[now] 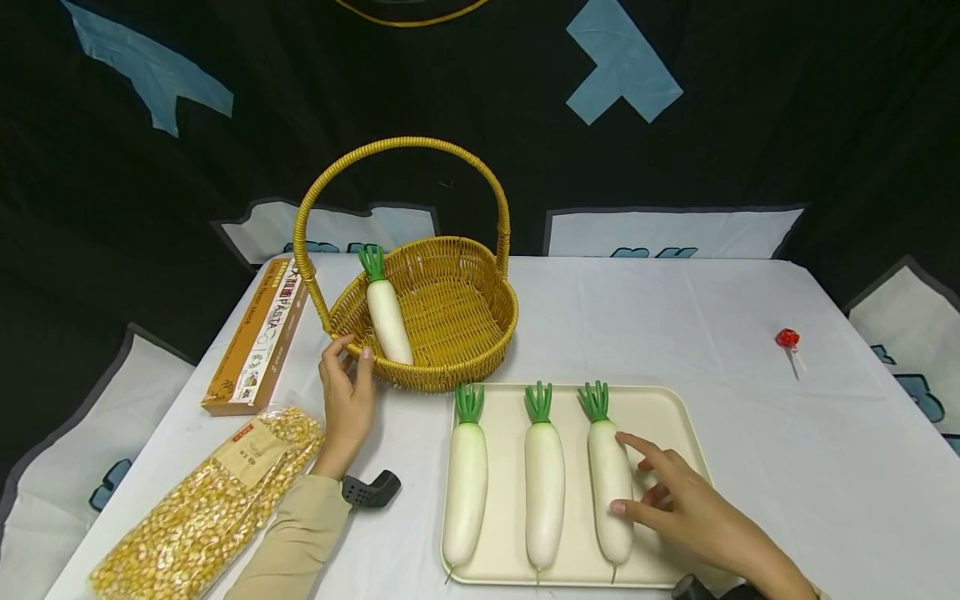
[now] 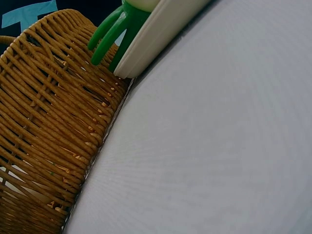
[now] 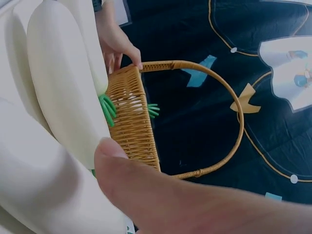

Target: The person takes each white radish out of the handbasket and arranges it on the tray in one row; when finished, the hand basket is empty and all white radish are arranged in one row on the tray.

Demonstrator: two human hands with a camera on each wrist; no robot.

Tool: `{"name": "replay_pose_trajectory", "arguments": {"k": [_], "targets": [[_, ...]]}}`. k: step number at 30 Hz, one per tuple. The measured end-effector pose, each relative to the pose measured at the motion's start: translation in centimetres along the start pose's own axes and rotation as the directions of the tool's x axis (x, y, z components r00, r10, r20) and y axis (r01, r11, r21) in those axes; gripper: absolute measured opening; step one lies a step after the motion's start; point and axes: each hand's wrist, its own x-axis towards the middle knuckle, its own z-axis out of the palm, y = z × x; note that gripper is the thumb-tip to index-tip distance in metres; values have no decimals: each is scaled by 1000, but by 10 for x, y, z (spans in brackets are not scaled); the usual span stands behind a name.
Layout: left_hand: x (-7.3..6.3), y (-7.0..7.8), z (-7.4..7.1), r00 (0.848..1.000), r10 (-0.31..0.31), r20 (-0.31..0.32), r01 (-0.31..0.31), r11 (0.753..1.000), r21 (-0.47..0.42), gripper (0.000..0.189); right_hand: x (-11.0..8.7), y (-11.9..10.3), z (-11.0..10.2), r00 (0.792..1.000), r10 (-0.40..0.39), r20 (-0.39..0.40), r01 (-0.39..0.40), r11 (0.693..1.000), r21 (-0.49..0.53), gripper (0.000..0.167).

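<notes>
A yellow wicker basket (image 1: 431, 377) with a tall arched handle stands at the table's back; one white daikon (image 1: 388, 325) with green stalks leans inside it. My left hand (image 1: 348, 404) grips its front-left rim, thumb and fingers on either side. In front lies a cream tray (image 1: 506, 500) with a left daikon (image 1: 467, 492), a middle daikon (image 1: 545, 492) and a right daikon (image 1: 607, 471) side by side. My right hand (image 1: 678, 504) reaches over the tray's right side, index fingertip and thumb touching the right daikon, its other fingers loosely bent.
To the left are an orange-brown pasta box (image 1: 251, 342) and a clear bag of corn kernels (image 1: 202, 508). A red lollipop (image 1: 787, 339) lies on the right of the white-covered table (image 1: 750, 467). Dark cloth (image 1: 735, 125) hangs behind.
</notes>
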Motion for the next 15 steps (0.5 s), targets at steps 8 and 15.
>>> {"name": "replay_pose_trajectory", "arguments": {"k": [8,15], "targets": [[-1,0,-1,1000,-7,10,7,1000,14,42,6,-5,-5,998,-6,-65,3,998,-56,69],[0,0,-1,1000,-9,15,9,1000,20,43,20,-15,-7,963,-113,-245,92,991,-97,50]]}}
